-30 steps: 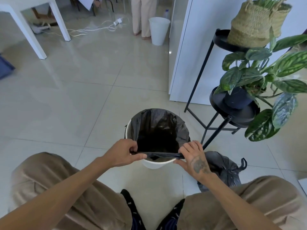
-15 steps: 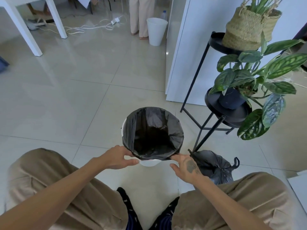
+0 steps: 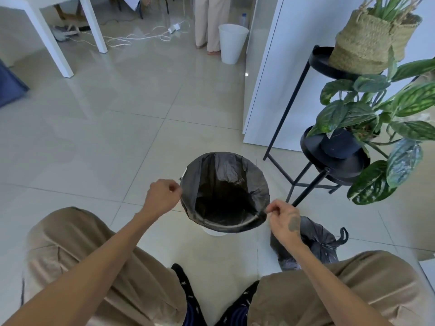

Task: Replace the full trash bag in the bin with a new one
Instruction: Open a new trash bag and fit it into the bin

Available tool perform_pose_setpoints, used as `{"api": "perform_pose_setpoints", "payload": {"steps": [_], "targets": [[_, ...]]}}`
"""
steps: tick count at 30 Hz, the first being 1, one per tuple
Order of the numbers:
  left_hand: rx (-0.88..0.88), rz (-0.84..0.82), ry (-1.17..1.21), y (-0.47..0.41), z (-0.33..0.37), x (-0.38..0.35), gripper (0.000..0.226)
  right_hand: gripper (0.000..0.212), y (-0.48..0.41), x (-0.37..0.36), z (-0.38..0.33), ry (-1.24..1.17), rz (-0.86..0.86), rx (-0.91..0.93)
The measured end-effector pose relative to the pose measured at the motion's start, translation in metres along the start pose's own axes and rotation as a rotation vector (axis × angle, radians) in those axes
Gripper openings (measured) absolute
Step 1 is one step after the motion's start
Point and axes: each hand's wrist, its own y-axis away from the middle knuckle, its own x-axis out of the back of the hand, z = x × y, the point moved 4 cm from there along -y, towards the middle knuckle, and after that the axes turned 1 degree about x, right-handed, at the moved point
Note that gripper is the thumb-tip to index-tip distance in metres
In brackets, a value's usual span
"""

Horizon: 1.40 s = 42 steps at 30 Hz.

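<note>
A new black trash bag (image 3: 223,184) lines the small white bin (image 3: 214,232) on the floor between my knees, its edge folded over the whole rim. My left hand (image 3: 162,196) pinches the bag's edge at the rim's left side. At the rim's near right side my right hand (image 3: 283,218) pinches the bag's edge with its fingertips. The full black trash bag (image 3: 317,243), tied at the top, sits on the floor just right of the bin, partly hidden by my right forearm.
A black two-tier plant stand (image 3: 329,165) with a leafy plant (image 3: 367,128) and a woven basket (image 3: 369,43) stands close on the right. A white cabinet (image 3: 270,78) is behind. Farther off are another white bin (image 3: 231,43), a person's legs (image 3: 208,22), a table leg (image 3: 53,45) and cables (image 3: 141,38).
The bag's near edge, held above the opening a second ago, is now folded down over the rim. Both hands moved apart to the rim's sides.
</note>
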Motion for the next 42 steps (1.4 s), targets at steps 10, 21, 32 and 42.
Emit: {"api": "perform_pose_setpoints", "payload": {"steps": [10,21,32,42], "targets": [[-0.065,-0.056,0.280,-0.019,0.023,-0.050,0.083,0.062,-0.047,-0.041,-0.016,-0.191,-0.247,-0.086],[0.300,-0.085,0.883,-0.035,0.008,-0.075,0.055,0.071,-0.040,-0.061,-0.010,-0.652,-0.128,-0.373],[0.427,-0.184,0.855,-0.062,-0.033,-0.092,0.082,0.055,-0.043,-0.068,0.004,-0.876,-0.185,-0.525],[0.186,-0.111,0.899,-0.090,0.023,-0.060,0.055,0.099,-0.086,-0.052,-0.003,-0.530,-0.168,-0.254]]}}
